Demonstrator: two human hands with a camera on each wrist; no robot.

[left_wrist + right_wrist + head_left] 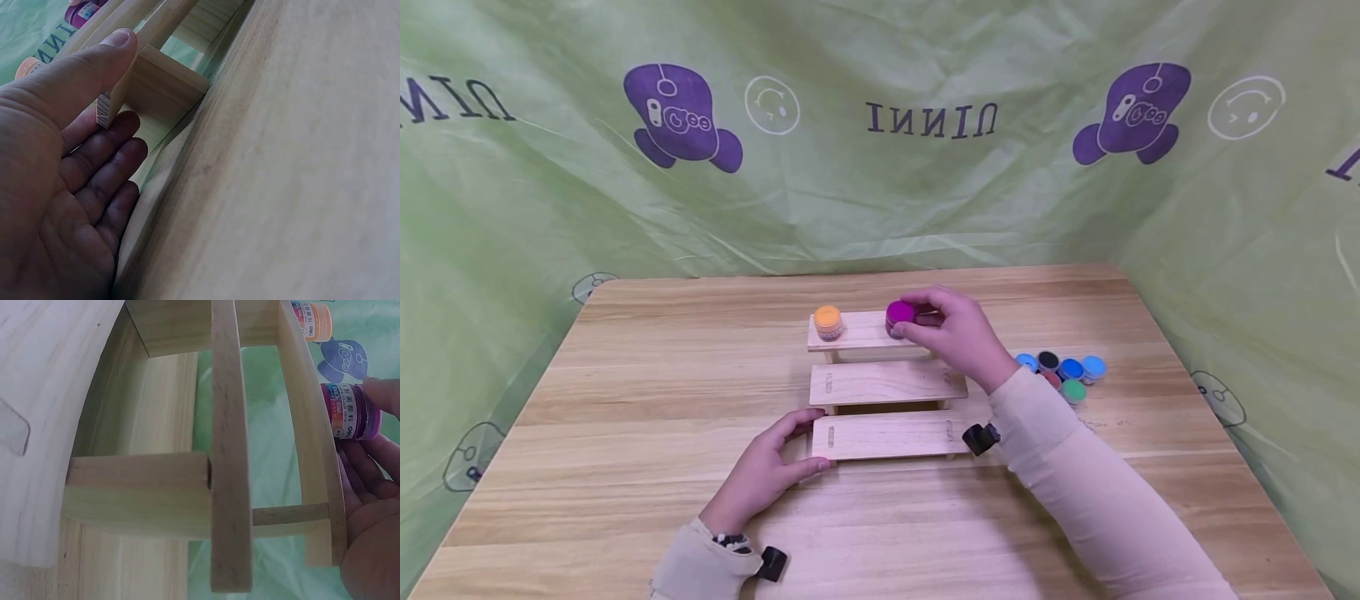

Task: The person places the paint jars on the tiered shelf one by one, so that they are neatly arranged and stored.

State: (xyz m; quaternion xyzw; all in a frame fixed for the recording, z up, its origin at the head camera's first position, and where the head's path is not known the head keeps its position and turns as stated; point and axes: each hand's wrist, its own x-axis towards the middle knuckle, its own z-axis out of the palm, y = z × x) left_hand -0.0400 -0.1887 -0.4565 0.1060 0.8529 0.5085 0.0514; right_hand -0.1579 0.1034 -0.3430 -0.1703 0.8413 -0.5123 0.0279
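A three-tier wooden step rack (887, 436) stands on the table. My right hand (958, 333) pinches a purple-lidded paint jar (899, 315) between thumb and fingers at the top tier. In the right wrist view that purple jar (350, 412) meets the tier's surface. An orange-lidded paint jar (828, 323) stands upright at the left end of the same tier. My left hand (763, 467) holds the left end of the lowest tier. The left wrist view shows its thumb (94, 69) on one side of the board end and fingers on the other.
To the right of the rack, several paint jars stand close together, among them a black one (1048, 361), a blue one (1071, 369) and a green one (1073, 392). My right forearm passes near them. A green printed curtain (925, 208) surrounds the wooden table (662, 400).
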